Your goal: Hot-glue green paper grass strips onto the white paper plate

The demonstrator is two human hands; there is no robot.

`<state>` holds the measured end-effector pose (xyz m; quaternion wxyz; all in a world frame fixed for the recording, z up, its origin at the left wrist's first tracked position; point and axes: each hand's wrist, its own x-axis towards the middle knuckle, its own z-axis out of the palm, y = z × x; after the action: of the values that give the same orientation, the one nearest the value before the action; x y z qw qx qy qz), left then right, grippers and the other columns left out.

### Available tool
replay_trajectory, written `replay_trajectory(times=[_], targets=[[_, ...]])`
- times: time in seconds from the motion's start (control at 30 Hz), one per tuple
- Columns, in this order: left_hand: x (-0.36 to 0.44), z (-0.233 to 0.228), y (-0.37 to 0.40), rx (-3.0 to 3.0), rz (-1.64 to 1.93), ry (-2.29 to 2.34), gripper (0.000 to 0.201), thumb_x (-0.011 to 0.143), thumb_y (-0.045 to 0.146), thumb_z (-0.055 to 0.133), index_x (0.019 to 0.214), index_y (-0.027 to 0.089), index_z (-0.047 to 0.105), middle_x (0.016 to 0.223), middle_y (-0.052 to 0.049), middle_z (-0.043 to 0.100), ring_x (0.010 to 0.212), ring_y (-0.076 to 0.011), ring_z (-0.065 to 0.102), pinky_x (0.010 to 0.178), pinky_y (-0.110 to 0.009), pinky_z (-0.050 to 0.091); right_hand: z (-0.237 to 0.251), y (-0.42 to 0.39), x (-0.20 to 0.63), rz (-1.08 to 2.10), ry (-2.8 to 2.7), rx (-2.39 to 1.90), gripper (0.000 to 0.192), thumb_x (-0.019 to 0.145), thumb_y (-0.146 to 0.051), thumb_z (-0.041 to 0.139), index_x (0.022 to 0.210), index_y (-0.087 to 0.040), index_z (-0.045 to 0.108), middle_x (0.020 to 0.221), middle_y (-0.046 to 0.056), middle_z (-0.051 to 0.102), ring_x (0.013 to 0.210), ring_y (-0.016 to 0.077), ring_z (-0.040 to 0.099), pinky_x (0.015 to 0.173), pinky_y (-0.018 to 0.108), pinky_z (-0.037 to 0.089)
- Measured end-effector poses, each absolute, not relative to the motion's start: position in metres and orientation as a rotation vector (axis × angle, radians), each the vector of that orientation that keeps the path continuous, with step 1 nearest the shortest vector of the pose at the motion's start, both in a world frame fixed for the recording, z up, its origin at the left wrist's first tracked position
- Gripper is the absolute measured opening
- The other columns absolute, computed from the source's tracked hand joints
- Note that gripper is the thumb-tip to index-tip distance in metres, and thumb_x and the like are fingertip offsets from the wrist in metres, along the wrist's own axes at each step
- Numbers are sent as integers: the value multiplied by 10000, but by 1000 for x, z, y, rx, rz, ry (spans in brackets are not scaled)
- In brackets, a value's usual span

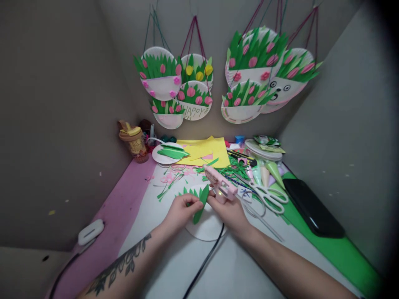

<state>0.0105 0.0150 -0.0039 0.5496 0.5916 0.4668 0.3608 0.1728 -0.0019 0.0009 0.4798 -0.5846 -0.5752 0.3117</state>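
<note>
In the middle of the head view, my left hand (182,209) is closed, thumb and fingers pinching a long green paper leaf (198,212). My right hand (232,211) wraps round a pink glue gun (220,182) with a small light lit on its body. My right thumb comes close to the leaf's edge; whether it touches I cannot tell. Under both hands lies a white paper plate (205,233), with more green paper leaves (187,191) along its far rim. The glue gun's black cord (204,263) crosses the plate toward me.
Beyond lie green paper scraps (237,168), yellow sheets (202,151) and a small plate (157,154) of cut leaves. White-handled scissors (274,199), piping bags (264,174) and a black phone-like slab (313,207) sit right. A lidded cup (135,143) stands left; decorated plates (162,87) hang behind.
</note>
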Motion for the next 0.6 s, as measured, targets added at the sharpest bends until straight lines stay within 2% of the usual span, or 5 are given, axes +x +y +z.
replay_trajectory(times=[0.17,0.3,0.37,0.5,0.6], targets=[[10,-2,13,1588,877,1175,244,717,355,650,530,205,606,591,-26,574,639,-176,526,644,-293,408,8,-1,172,768,-1396,-1506,73,716,-283,598,707,-233,651,688,-15,681,743,200,640,772,297,512],[4,-4,13,1600,924,1269,199,747,352,627,613,205,634,634,-27,590,628,-169,531,614,-290,407,7,3,179,742,-1282,-1555,83,687,-340,639,678,-258,641,675,-9,681,762,230,645,740,315,518],[1,-3,13,1588,998,1261,190,747,369,632,649,208,653,730,-52,631,694,-185,569,637,-298,429,8,4,182,727,-1232,-1597,102,677,-359,651,700,-260,649,702,-4,691,787,245,652,742,329,518],[5,4,8,1637,968,1065,156,731,347,668,642,220,689,978,-98,697,915,-237,630,801,-340,466,10,3,178,772,-1200,-1607,166,666,-393,646,741,-246,668,766,11,715,849,263,662,792,357,510],[2,9,7,1688,883,1067,203,777,346,631,633,211,674,768,-68,696,755,-202,628,716,-309,461,13,1,174,818,-1219,-1556,230,665,-413,651,827,-254,690,913,22,735,938,263,658,839,356,497]])
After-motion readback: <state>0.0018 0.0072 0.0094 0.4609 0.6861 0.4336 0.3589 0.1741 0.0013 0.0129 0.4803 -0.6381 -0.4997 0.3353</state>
